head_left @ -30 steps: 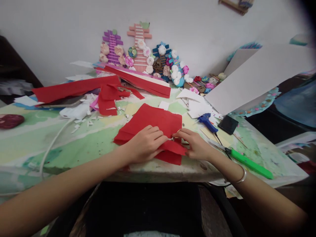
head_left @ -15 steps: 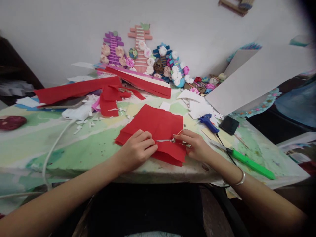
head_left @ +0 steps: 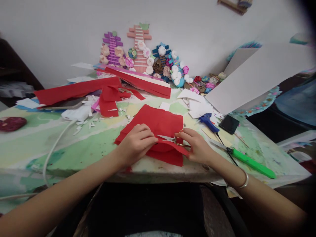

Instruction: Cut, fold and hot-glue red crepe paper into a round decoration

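Red crepe-like paper (head_left: pixel 160 120) lies in folded layers near the table's front edge. My left hand (head_left: pixel 135 143) is closed on its near left part, fingertips pinching a raised fold. In my right hand (head_left: pixel 196 144) are small scissors (head_left: pixel 170 139), their loops round my fingers and thumb. The blades are parted and point left, with the lifted red layer along the lower blade. Part of the paper's near right edge touches my right thumb. What lies beneath my left palm is hidden.
To the right lie a blue glue gun (head_left: pixel 208 121), a black phone-like slab (head_left: pixel 229 124) and a green-handled knife (head_left: pixel 253 163). More red paper (head_left: pixel 81 89) and white scraps are at left. Flower-decorated crafts (head_left: pixel 139 49) lean on the wall. A white cable (head_left: pixel 50 151) crosses the left side.
The scissor blades have opened wider. The near red layer has been lifted and bends up between my hands. My left hand has shifted slightly up.
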Demonstrator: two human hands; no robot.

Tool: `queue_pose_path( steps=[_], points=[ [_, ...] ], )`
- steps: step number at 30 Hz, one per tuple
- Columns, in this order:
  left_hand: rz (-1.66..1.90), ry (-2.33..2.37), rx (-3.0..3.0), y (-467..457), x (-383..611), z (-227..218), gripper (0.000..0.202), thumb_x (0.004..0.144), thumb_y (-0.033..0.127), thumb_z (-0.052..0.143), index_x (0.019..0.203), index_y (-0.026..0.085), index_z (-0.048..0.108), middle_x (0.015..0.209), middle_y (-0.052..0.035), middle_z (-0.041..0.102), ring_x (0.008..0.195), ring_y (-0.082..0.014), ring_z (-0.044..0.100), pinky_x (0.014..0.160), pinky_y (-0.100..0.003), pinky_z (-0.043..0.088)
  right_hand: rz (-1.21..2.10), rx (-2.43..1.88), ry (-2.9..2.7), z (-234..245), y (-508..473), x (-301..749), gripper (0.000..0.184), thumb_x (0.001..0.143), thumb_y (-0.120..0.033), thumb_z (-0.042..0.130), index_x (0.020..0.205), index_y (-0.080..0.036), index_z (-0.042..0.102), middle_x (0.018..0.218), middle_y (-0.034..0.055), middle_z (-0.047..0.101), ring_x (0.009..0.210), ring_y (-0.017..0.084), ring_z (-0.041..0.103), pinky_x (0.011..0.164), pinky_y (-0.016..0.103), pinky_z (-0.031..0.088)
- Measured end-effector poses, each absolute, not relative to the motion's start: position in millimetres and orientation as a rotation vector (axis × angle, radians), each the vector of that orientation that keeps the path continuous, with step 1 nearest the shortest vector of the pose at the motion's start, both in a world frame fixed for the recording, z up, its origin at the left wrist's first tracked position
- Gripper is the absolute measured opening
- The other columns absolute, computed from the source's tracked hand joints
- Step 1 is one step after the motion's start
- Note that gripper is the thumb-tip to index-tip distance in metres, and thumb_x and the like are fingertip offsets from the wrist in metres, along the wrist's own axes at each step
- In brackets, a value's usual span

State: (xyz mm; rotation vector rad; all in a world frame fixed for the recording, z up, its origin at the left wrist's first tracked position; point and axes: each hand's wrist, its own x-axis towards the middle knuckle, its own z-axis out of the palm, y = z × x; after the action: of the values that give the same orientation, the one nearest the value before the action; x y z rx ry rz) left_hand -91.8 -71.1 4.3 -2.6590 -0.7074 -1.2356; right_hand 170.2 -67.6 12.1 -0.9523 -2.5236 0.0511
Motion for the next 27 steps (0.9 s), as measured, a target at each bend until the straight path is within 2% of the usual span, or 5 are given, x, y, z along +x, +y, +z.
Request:
queue_pose_path(
  steps=[10,16,23,27],
  points=[
    [-1.293,-0.905,-2.891,-54.0,-92.5,23.1,0.013,0.086,0.016,0.056,0.083,0.017,0.069,0.079,-0.0037,0.070,0.077,-0.0153,0.060,0.072,-0.027,0.049,0.080,-0.892,-2.560,15.2,-63.1,159.6,0.031,0.080,-0.022,0.059,0.110,-0.015,0.058,0.094,0.0119,0.059,0.085,0.023,0.054,0.073,0.036,0.047],
    [-1.301,-0.840,-2.883,-59.9,-93.2,18.1,0.012,0.086,0.013,0.056,0.084,0.015,0.068,0.079,-0.0046,0.068,0.076,-0.0146,0.059,0.070,-0.027,0.049,0.094,-0.896,-2.576,13.7,-61.6,158.9,0.029,0.085,-0.023,0.055,0.113,-0.016,0.062,0.094,0.0099,0.062,0.083,0.020,0.059,0.071,0.032,0.049],
    [-1.122,-0.680,-2.627,-89.1,-85.8,4.1,0.021,0.088,0.007,0.046,0.084,0.009,0.067,0.078,-0.0107,0.066,0.078,-0.0205,0.055,0.070,-0.037,0.050,0.003,-0.730,-2.573,3.5,-63.8,165.3,0.034,0.086,-0.019,0.054,0.120,-0.014,0.056,0.100,0.0111,0.065,0.083,0.017,0.061,0.068,0.028,0.048],
    [-1.096,-0.702,-2.455,-104.8,-81.9,-4.6,0.019,0.087,0.006,0.047,0.087,0.005,0.066,0.079,-0.0131,0.067,0.079,-0.0236,0.056,0.069,-0.040,0.051,-0.082,-0.820,-2.644,5.3,-65.6,163.2,0.030,0.087,-0.024,0.052,0.115,-0.014,0.057,0.092,0.0091,0.064,0.077,0.016,0.058,0.064,0.026,0.044]
  ],
)
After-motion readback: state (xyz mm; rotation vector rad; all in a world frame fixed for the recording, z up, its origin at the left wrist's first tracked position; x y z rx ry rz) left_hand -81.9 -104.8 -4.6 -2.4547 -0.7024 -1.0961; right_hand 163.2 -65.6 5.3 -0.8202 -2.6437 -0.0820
